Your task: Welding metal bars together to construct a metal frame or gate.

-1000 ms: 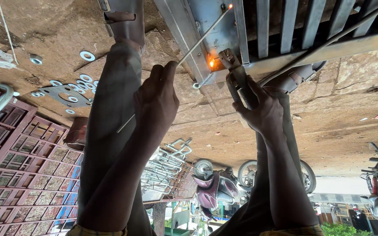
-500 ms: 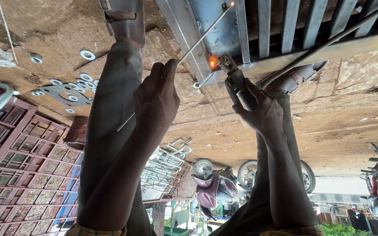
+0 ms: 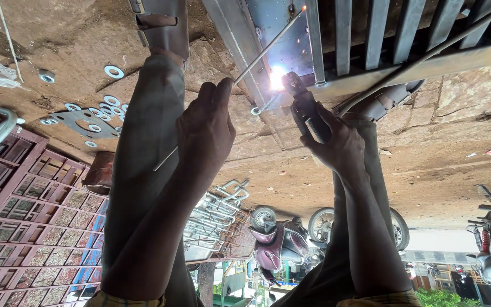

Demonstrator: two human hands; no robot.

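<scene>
The rough brown concrete floor (image 3: 444,148) carries a grey steel gate frame with upright bars (image 3: 370,40), scattered flat steel washers (image 3: 113,71) and a punched grey metal plate (image 3: 83,121).

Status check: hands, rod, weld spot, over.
Left hand holds thin metal rod. Right hand grips welding holder, arc lit at metal frame. Nothing blocking.
</scene>
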